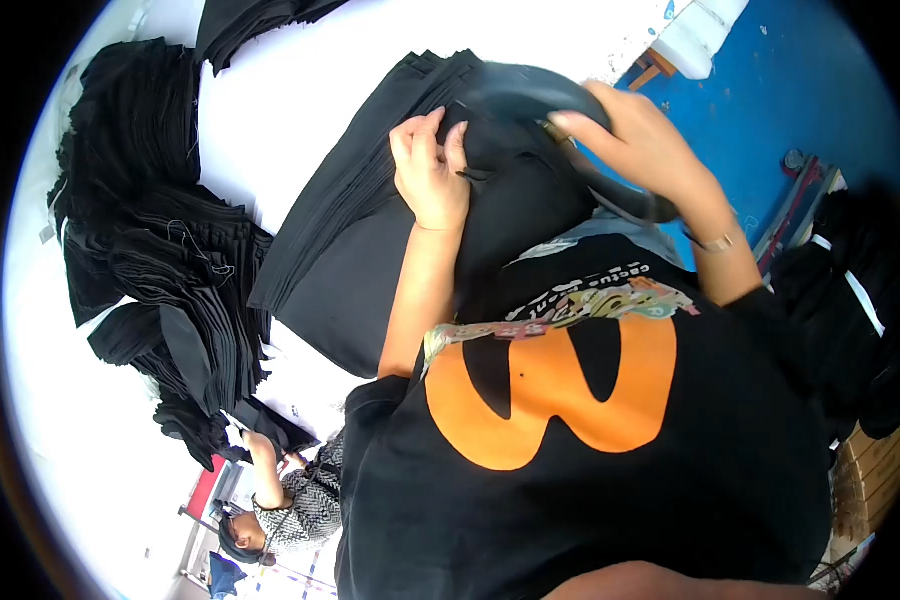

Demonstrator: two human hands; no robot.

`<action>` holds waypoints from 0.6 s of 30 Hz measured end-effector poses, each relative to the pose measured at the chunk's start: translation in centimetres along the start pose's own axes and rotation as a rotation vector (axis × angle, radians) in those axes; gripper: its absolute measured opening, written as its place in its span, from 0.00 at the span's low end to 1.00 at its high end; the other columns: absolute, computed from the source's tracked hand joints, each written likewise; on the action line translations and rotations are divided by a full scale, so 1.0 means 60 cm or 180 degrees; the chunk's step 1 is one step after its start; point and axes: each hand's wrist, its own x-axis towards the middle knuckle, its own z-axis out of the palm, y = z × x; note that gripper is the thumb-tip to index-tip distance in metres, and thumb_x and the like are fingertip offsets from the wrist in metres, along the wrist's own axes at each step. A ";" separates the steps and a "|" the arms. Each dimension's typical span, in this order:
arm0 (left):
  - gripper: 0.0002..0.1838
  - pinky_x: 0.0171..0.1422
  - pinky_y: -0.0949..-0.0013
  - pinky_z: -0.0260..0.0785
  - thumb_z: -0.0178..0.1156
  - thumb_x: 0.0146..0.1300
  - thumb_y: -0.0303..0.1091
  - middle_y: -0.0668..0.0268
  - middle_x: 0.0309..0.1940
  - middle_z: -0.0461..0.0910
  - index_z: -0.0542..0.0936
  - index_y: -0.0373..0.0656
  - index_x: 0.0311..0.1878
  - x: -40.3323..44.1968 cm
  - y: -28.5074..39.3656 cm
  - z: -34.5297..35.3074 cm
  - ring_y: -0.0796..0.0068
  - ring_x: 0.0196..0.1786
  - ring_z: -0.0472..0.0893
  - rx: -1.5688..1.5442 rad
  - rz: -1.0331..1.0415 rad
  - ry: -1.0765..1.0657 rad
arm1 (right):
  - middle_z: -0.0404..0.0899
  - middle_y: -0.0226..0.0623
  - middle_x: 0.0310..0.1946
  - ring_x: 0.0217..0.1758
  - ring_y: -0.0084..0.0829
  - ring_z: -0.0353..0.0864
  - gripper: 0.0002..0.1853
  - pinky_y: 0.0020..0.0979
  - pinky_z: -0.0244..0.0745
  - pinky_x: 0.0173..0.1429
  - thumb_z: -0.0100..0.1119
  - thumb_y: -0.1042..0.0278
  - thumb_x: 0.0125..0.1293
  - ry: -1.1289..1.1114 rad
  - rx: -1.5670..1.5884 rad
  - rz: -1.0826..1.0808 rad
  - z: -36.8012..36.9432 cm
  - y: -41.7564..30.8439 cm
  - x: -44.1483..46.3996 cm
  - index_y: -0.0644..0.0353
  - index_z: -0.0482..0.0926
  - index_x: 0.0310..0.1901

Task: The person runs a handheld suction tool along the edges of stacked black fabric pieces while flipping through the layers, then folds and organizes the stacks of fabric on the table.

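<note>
A thick stack of black cloth pieces (pixel 345 250) lies fanned out on the white table in front of me. My left hand (pixel 432 170) is over the stack, its fingers curled and its thumb bent toward them, apparently gripping a black cloth layer at the fingertips. To the right, my right hand (pixel 635 135) is closed, thumb bent, on a dark, smooth, curved piece (pixel 530 92) that is smeared by motion; I cannot tell exactly what it is. Black cloth (pixel 530 200) spreads between my hands and hangs toward my body.
Tall piles of black cloth (pixel 135 130) line the left of the white table (pixel 270 130). A person (pixel 295 510) is at work at lower left, one arm raised to the piles. At right are the blue floor (pixel 770 90), a dark bundle (pixel 850 300) with white ties, and cardboard boxes (pixel 875 470).
</note>
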 end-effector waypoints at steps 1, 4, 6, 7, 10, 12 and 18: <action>0.12 0.32 0.75 0.71 0.74 0.60 0.24 0.64 0.42 0.77 0.85 0.39 0.46 0.002 0.007 -0.003 0.80 0.27 0.74 -0.0058 -0.0105 -0.0080 | 0.81 0.56 0.28 0.33 0.54 0.81 0.27 0.42 0.75 0.39 0.61 0.43 0.71 0.0207 0.0161 -0.0028 0.021 -0.001 0.027 0.68 0.80 0.42; 0.09 0.34 0.72 0.73 0.73 0.61 0.23 0.64 0.40 0.78 0.84 0.39 0.43 0.000 -0.007 0.000 0.76 0.32 0.76 -0.0316 0.0107 -0.0075 | 0.81 0.55 0.28 0.32 0.53 0.81 0.28 0.41 0.75 0.38 0.60 0.43 0.72 0.0432 0.0306 -0.0119 0.022 0.003 0.030 0.69 0.80 0.44; 0.07 0.37 0.70 0.74 0.72 0.61 0.22 0.63 0.38 0.78 0.82 0.39 0.39 -0.002 -0.003 -0.001 0.72 0.37 0.78 -0.0454 -0.0088 -0.0123 | 0.80 0.55 0.28 0.31 0.53 0.80 0.27 0.42 0.74 0.38 0.59 0.43 0.72 -0.0029 0.0300 -0.0124 -0.017 0.018 -0.014 0.68 0.80 0.41; 0.07 0.38 0.70 0.74 0.72 0.61 0.23 0.62 0.38 0.78 0.81 0.39 0.38 -0.002 -0.003 0.000 0.71 0.38 0.78 -0.0330 -0.0026 -0.0107 | 0.80 0.53 0.27 0.31 0.52 0.80 0.27 0.42 0.74 0.38 0.59 0.43 0.72 -0.0312 0.0450 0.0078 -0.032 0.025 -0.027 0.68 0.80 0.39; 0.07 0.40 0.68 0.75 0.68 0.63 0.21 0.59 0.39 0.78 0.77 0.38 0.37 -0.002 0.005 -0.004 0.66 0.39 0.80 -0.0036 0.0154 -0.0135 | 0.80 0.53 0.27 0.31 0.52 0.80 0.27 0.42 0.74 0.39 0.59 0.43 0.72 0.0120 0.0144 -0.0060 -0.007 0.010 -0.001 0.67 0.80 0.38; 0.06 0.41 0.68 0.74 0.63 0.64 0.19 0.59 0.41 0.79 0.76 0.37 0.39 0.006 -0.001 -0.011 0.64 0.39 0.80 -0.0266 0.0529 0.0018 | 0.79 0.54 0.28 0.31 0.53 0.80 0.28 0.42 0.75 0.39 0.59 0.43 0.72 0.0239 0.0259 -0.0095 0.011 0.009 0.020 0.68 0.80 0.39; 0.10 0.42 0.68 0.76 0.65 0.71 0.36 0.57 0.29 0.85 0.86 0.39 0.40 0.021 0.038 -0.122 0.65 0.36 0.87 0.0669 -0.0474 -0.2195 | 0.80 0.52 0.28 0.32 0.48 0.82 0.29 0.39 0.75 0.39 0.60 0.41 0.71 -0.0318 0.0523 0.0122 -0.041 0.037 -0.036 0.68 0.81 0.44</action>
